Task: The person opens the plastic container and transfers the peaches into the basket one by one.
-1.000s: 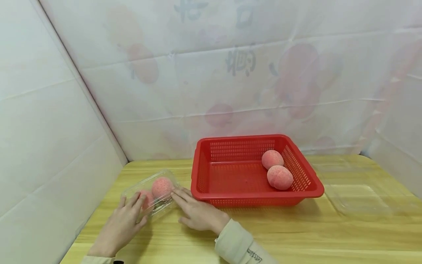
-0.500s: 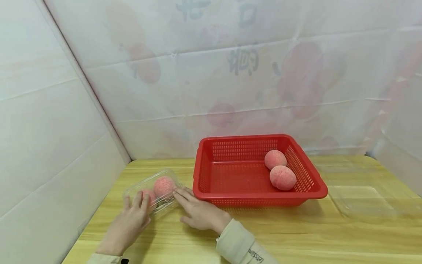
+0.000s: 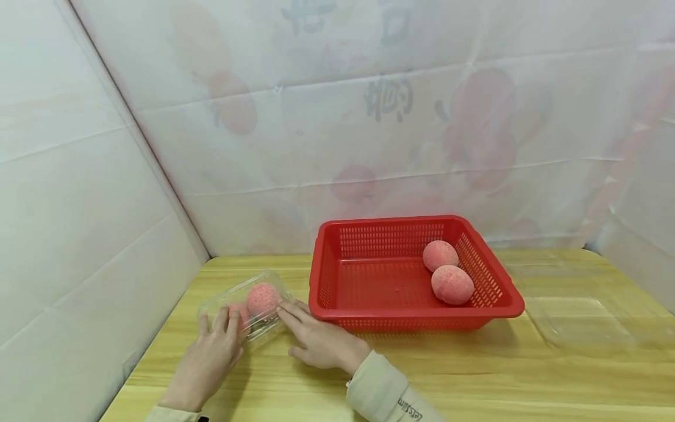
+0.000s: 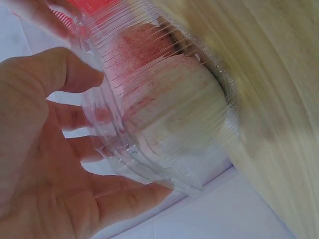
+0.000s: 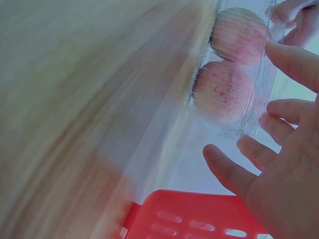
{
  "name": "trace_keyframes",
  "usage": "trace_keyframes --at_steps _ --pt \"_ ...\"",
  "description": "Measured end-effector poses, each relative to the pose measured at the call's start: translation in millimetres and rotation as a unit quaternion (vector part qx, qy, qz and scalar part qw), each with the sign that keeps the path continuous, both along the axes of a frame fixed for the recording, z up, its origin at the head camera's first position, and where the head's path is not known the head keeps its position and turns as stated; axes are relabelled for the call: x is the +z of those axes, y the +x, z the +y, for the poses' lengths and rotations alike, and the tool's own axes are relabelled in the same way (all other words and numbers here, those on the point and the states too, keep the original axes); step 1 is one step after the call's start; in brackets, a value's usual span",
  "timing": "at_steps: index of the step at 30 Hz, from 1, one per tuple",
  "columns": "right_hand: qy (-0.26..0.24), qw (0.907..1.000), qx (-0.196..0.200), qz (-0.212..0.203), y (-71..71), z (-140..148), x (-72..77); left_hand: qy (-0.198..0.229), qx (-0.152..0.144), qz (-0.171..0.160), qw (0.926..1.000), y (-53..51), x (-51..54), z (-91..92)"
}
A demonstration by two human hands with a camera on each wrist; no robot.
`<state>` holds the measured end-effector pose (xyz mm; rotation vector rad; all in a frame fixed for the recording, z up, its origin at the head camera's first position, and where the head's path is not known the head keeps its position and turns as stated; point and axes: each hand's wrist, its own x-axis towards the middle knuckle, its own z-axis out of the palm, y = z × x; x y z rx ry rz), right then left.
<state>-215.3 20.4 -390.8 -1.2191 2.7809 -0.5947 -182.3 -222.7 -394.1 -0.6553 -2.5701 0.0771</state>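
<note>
A clear plastic clamshell box (image 3: 224, 295), lid down, lies tilted at the table's left with two pink peaches inside. One peach (image 3: 262, 298) shows well in the head view; my left fingers partly cover the other (image 3: 239, 310). My left hand (image 3: 208, 356) lies over the near left end of the box, fingertips on its lid and thumb (image 4: 75, 74) at its rim. Extended fingers of my right hand (image 3: 323, 341) touch the box's right end. The right wrist view shows that hand's fingers spread beside the box (image 5: 249, 112).
A red perforated plastic basket (image 3: 369, 313) stands just right of my right hand. Two more peaches (image 3: 452, 285) rest in its right side. Clear plastic trays (image 3: 582, 316) lie on the wooden table (image 3: 448, 375) at the far right. White cloth walls (image 3: 295, 146) enclose the table's back and sides.
My left hand has shifted slightly right over the box, its fingers more bent than at first. My right hand stays against the box's right end.
</note>
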Motion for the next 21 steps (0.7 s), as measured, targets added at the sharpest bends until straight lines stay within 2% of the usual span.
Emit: trace_keyframes --at_steps 6,10,17,21 --pt "0.006 1.0000 -0.002 -0.004 1.5 0.1 0.7 0.023 0.015 -0.012 0.9995 0.1 -1.6 2.6" --pt "0.008 0.9999 -0.007 -0.008 1.2 0.1 0.2 0.021 0.013 0.005 0.9997 -0.4 -1.2 3.7" --pt "0.011 0.9999 -0.008 -0.003 0.1 -1.4 -1.0 0.039 -0.005 0.067 0.9970 -5.7 -7.2 6.1" --pt "0.011 0.9999 -0.008 -0.005 -0.3 -1.9 -1.7 0.050 0.001 0.072 0.9961 -6.2 -8.1 8.8"
